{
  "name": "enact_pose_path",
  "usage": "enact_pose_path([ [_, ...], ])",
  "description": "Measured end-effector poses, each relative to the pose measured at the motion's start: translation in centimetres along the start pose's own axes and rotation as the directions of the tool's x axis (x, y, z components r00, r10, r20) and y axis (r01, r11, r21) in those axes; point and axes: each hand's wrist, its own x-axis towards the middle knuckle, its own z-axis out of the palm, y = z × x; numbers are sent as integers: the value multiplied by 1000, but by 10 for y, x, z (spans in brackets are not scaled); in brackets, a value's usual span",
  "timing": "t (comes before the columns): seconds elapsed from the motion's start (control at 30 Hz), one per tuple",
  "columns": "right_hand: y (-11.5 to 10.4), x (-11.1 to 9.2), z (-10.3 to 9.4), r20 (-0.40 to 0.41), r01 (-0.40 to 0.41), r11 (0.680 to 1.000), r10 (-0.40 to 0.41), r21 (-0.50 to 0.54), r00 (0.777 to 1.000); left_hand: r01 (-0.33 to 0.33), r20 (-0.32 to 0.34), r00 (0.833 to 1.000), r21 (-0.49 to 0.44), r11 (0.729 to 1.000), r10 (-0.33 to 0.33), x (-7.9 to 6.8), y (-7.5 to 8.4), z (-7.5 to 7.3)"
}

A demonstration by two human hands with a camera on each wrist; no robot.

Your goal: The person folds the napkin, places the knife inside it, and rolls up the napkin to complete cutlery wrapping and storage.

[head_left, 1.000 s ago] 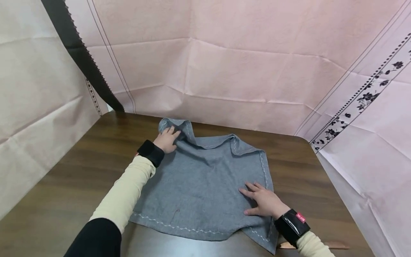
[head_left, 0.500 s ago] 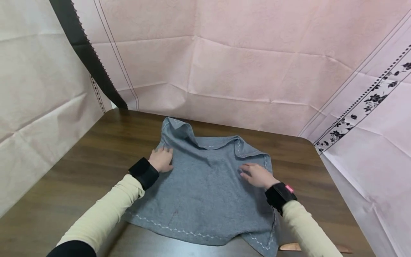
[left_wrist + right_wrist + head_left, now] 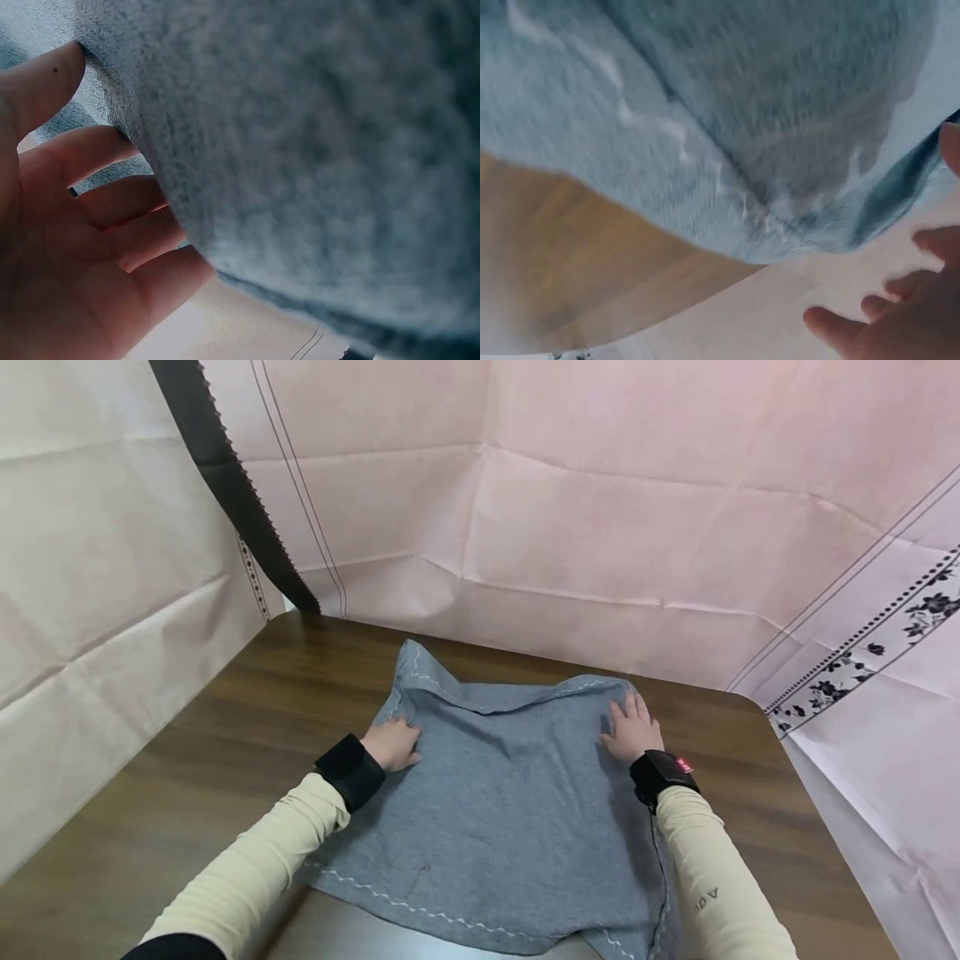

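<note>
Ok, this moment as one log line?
blue-grey cloth with white zigzag stitching: spread on brown wooden table, far edge rumpled | left hand: at cloth's left edge | right hand: fingers spread near cloth's far right corner

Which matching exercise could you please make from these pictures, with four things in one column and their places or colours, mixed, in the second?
Things:
1. cloth
2. left hand
3. table
4. right hand

Places or colours:
A. brown, with wood grain
B. near the cloth's far right corner
C. blue-grey
D. at the cloth's left edge

Right pairs: 1-C, 2-D, 3-A, 4-B
</note>
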Motion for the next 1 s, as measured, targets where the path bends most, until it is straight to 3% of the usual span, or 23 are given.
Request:
enact_pose_path([
  [0.13, -12, -14, 6, 104, 87, 996, -88, 8, 991, -14, 0, 1000, 3, 1000, 14, -1, -3, -1],
  [0.23, -16, -23, 12, 171, 95, 995, -100, 40, 980, -57, -1, 998, 1, 998, 57, -2, -5, -1],
  [0.4, -14, -33, 14, 176, 98, 993, -109, 69, 978, -147, 32, 988, -55, 988, 149, -12, -12, -9],
  [0.53, -13, -37, 12, 175, 120, 990, -132, 78, 976, -166, 101, 978, -137, 976, 181, -18, -20, -22],
  [0.7, -15, -40, 11, 191, 117, 988, -134, 97, 972, -121, 201, 968, -162, 979, 153, -11, -25, -29],
  [0.87, -14, -42, 13, 192, 112, 989, -129, 98, 973, -104, 179, 976, -105, 989, 121, 9, -29, -16],
  [1.0, -13, -40, 12, 185, 113, 990, -127, 85, 974, -25, 159, 987, -91, 996, 39, 25, -34, -10],
])
